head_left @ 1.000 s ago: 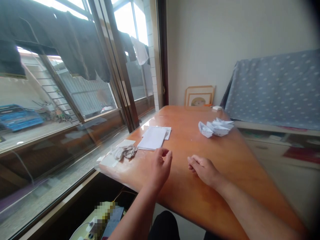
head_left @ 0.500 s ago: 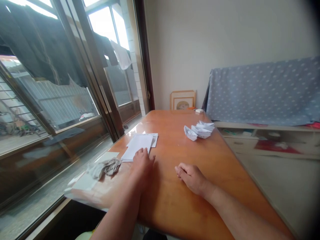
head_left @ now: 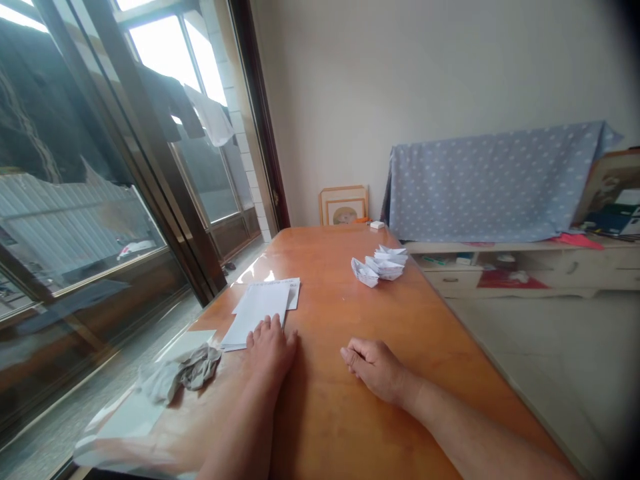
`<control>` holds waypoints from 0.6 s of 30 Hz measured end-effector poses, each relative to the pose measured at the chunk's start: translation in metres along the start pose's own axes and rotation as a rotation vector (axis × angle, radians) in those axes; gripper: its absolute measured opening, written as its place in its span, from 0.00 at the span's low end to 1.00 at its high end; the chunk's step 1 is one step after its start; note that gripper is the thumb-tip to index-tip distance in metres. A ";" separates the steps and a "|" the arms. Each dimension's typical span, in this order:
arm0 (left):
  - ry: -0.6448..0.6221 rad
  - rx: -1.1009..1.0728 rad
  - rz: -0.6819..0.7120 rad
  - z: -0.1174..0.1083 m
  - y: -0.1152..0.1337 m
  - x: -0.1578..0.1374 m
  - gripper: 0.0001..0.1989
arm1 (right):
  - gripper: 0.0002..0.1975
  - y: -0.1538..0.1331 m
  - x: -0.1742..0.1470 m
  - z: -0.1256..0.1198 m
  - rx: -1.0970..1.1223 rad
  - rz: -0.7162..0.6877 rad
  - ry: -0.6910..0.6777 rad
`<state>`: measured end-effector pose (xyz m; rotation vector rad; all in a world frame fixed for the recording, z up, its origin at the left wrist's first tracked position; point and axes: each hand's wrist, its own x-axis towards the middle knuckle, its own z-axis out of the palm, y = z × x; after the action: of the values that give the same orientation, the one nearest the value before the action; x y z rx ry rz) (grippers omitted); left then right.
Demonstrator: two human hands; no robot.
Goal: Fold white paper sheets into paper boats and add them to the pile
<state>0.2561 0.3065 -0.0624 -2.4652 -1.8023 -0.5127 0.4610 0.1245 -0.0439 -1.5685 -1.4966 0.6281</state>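
My left hand (head_left: 271,348) lies palm down with its fingers stretched over the near right corner of a stack of white paper sheets (head_left: 263,307). A printed sheet (head_left: 294,293) sticks out from under the stack on its far right side. On the table to the right, my right hand (head_left: 374,368) rests on its side, fingers curled in a loose fist; nothing shows in it. Farther off stand several folded paper boats (head_left: 385,265), close together and apart from both hands.
A crumpled grey cloth (head_left: 200,367) lies on the left side of the wooden table (head_left: 330,300). A small white box (head_left: 377,225) sits at the far edge. Glass doors (head_left: 195,160) line the left. A low cabinet (head_left: 455,283) stands beyond the right edge, below a dotted blue cloth (head_left: 490,187).
The view has turned to the right, so the table and papers sit farther left in it. Both hands keep nearly the same pose, the left on the sheets and the right curled.
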 end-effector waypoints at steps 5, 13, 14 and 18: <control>-0.007 -0.003 -0.028 -0.002 -0.002 -0.001 0.34 | 0.20 0.003 0.001 0.001 -0.021 0.009 -0.020; 0.002 0.000 -0.021 -0.008 -0.001 0.001 0.26 | 0.20 0.003 0.002 0.000 -0.081 0.003 -0.039; 0.009 0.002 -0.015 -0.008 -0.001 0.000 0.25 | 0.20 0.002 0.002 0.000 -0.093 0.001 -0.041; 0.042 0.024 0.005 -0.009 -0.001 -0.002 0.23 | 0.19 -0.003 0.002 -0.002 -0.160 -0.030 -0.050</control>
<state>0.2527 0.3025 -0.0548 -2.4240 -1.7755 -0.5354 0.4608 0.1253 -0.0398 -1.6584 -1.6389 0.5445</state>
